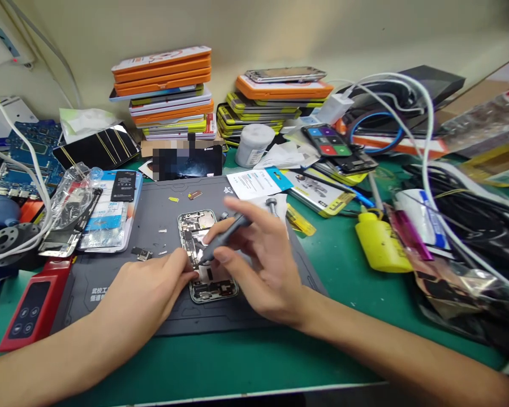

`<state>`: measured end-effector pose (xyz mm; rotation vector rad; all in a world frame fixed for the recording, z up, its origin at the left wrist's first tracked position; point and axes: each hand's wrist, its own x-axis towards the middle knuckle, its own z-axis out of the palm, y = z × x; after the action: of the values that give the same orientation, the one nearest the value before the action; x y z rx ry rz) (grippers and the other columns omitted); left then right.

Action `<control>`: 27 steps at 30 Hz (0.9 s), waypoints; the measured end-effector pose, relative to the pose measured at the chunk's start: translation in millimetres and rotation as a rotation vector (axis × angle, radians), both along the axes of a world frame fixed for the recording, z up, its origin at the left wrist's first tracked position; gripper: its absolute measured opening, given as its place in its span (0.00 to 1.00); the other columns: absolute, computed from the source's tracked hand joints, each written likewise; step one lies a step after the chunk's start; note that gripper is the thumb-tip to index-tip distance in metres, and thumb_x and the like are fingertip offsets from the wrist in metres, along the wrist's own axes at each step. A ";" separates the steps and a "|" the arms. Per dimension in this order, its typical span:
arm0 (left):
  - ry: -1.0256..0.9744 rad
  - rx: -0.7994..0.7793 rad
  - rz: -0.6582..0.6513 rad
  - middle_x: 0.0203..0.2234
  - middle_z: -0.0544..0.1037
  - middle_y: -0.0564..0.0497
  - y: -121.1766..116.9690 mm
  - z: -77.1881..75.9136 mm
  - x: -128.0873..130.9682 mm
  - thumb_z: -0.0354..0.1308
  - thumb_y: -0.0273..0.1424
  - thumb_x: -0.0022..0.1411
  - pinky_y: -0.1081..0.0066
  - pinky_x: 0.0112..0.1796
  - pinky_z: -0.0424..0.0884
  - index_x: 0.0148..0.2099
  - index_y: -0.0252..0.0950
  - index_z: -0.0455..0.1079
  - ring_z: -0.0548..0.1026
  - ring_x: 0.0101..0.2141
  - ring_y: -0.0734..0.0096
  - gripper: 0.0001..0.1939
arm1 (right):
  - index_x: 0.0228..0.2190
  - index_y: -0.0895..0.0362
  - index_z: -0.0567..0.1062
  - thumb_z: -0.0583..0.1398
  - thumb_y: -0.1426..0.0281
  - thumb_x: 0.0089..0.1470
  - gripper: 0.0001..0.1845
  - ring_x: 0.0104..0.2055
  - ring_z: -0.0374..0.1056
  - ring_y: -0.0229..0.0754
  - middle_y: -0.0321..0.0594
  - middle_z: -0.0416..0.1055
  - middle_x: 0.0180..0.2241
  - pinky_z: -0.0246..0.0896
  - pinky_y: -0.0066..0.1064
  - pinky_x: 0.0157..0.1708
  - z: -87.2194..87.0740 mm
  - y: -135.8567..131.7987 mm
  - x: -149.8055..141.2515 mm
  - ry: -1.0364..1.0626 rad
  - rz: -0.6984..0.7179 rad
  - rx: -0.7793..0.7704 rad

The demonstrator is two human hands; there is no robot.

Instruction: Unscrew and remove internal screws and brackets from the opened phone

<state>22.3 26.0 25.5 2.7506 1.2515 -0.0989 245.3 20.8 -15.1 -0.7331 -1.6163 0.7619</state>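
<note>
An opened smartphone with its inner boards bare lies on the dark grey work mat. My left hand is closed at the phone's left edge, its fingertips pressed together against the frame. In my right hand is a dark grey screwdriver, held at a slant between thumb and fingers. Its tip points down at the left side of the phone's insides, by my left fingertips. A small metal-and-black part and some tiny pieces lie left of the phone.
A red device with buttons lies at the left. Behind it are a phone battery and packets. Stacks of orange boxes stand along the wall. To the right are a yellow bottle and white cables; a white jar stands behind.
</note>
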 end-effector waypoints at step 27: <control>-0.402 0.540 -0.604 0.18 0.65 0.56 -10.3 -13.4 0.8 0.63 0.27 0.69 0.62 0.23 0.54 0.26 0.40 0.65 0.61 0.21 0.70 0.18 | 0.63 0.55 0.74 0.55 0.64 0.75 0.21 0.44 0.77 0.52 0.52 0.77 0.55 0.55 0.34 0.29 39.3 42.3 51.2 -1.281 -0.576 -0.198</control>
<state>23.1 15.8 12.0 3.2512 0.3519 0.8054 296.6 63.1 24.2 -1.9734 -2.2221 -0.0746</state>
